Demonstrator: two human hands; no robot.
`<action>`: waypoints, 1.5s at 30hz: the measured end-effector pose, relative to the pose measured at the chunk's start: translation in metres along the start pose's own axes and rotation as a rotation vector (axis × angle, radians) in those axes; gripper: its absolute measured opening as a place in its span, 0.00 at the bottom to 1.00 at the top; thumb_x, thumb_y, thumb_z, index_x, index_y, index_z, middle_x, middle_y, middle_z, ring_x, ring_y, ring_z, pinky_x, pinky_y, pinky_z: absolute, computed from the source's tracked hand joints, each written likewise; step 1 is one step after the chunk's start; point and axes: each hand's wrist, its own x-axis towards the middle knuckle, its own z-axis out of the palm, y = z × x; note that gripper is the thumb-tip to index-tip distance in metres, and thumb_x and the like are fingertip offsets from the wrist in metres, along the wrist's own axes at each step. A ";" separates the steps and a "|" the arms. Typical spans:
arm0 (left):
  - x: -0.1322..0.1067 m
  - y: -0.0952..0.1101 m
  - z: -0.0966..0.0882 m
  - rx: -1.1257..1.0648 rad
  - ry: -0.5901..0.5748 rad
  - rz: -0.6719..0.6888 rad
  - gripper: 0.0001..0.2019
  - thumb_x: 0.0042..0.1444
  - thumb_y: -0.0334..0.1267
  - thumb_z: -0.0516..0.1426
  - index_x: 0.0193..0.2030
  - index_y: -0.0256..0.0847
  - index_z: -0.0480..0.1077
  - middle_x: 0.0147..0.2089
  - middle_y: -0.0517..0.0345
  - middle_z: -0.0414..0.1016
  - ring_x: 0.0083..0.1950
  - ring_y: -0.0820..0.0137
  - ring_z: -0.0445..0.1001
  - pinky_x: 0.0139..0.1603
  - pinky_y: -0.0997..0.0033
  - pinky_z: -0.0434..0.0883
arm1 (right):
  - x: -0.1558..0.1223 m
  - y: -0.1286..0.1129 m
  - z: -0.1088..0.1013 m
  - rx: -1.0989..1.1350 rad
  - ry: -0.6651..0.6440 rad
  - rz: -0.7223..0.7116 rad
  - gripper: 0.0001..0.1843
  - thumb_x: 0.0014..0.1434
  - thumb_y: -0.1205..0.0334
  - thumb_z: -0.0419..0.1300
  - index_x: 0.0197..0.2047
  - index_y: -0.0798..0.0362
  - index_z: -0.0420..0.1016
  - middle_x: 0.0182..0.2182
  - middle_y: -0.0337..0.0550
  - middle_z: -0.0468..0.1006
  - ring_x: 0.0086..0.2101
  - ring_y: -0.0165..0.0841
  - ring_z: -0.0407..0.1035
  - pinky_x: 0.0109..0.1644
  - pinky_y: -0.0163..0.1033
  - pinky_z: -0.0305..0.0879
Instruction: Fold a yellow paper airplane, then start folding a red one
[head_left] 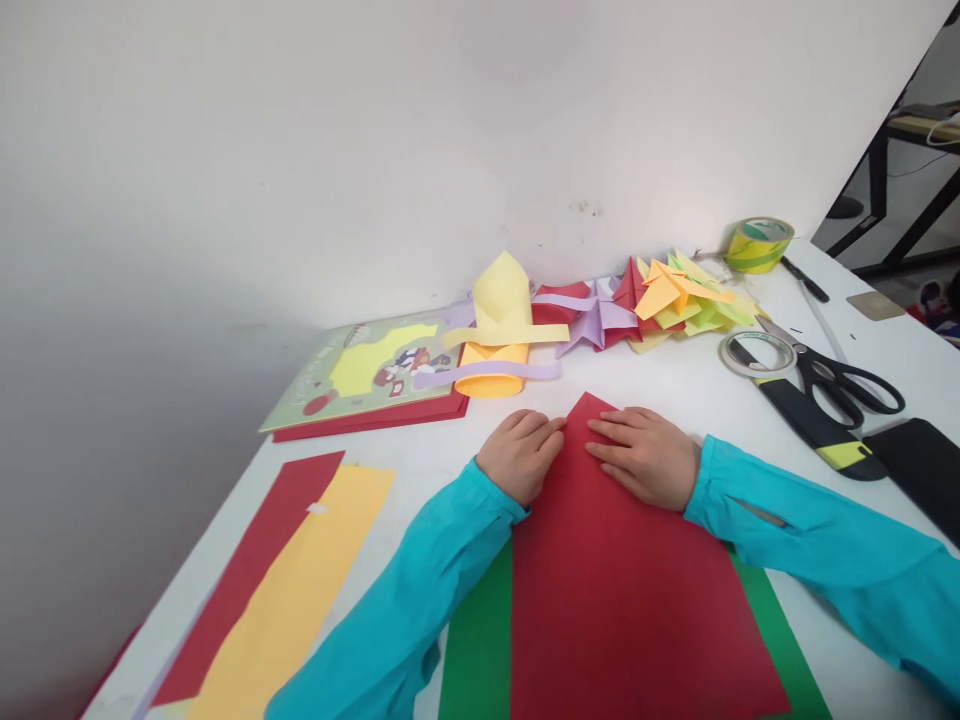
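Both hands, left (pixel 520 455) and right (pixel 646 455), are pressing flat, fingers spread, on the red sheet (pixel 600 560) (lying over green paper (pixel 472 650) on the bench (pixel 675 385)); uneven pressure is risking a skewed crease.

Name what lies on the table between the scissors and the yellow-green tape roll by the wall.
In the head view, a clear tape ring and a black pen lie between the scissors and the yellow-green tape roll.

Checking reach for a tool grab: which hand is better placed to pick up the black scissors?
Right, probably. The right hand rests on the red sheet on the scissors' side; the left hand would have to cross over it.
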 end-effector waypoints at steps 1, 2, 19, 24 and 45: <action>0.000 0.000 0.000 -0.001 0.000 -0.005 0.12 0.57 0.24 0.48 0.37 0.36 0.72 0.44 0.48 0.78 0.40 0.62 0.69 0.43 0.61 0.70 | 0.000 0.000 0.000 -0.002 -0.004 0.004 0.16 0.65 0.60 0.51 0.50 0.52 0.76 0.53 0.47 0.75 0.52 0.44 0.69 0.51 0.52 0.67; 0.001 0.000 0.001 -0.002 -0.003 -0.012 0.12 0.57 0.24 0.47 0.37 0.36 0.72 0.44 0.48 0.78 0.40 0.62 0.69 0.42 0.61 0.70 | 0.000 0.000 -0.001 -0.003 -0.010 0.007 0.16 0.65 0.60 0.51 0.50 0.52 0.76 0.54 0.47 0.74 0.52 0.44 0.69 0.51 0.51 0.67; 0.026 -0.003 0.026 -0.098 -0.112 -0.130 0.11 0.54 0.23 0.49 0.40 0.33 0.70 0.53 0.44 0.75 0.49 0.60 0.70 0.49 0.61 0.73 | 0.003 -0.003 -0.002 -0.006 -0.031 0.021 0.16 0.65 0.61 0.51 0.49 0.53 0.77 0.53 0.49 0.75 0.51 0.45 0.68 0.52 0.52 0.66; 0.029 -0.002 0.023 -0.073 -0.130 -0.117 0.11 0.54 0.24 0.50 0.41 0.33 0.70 0.53 0.45 0.75 0.49 0.59 0.71 0.46 0.60 0.72 | 0.003 -0.003 -0.002 -0.017 -0.016 0.010 0.16 0.65 0.60 0.50 0.49 0.53 0.77 0.52 0.51 0.75 0.51 0.45 0.68 0.52 0.52 0.66; 0.022 -0.005 0.021 -0.028 -0.091 -0.033 0.11 0.58 0.26 0.49 0.41 0.37 0.72 0.52 0.48 0.76 0.46 0.61 0.72 0.44 0.61 0.71 | 0.002 -0.002 -0.002 0.005 -0.040 0.015 0.16 0.64 0.61 0.51 0.50 0.53 0.76 0.52 0.51 0.75 0.52 0.45 0.67 0.53 0.52 0.66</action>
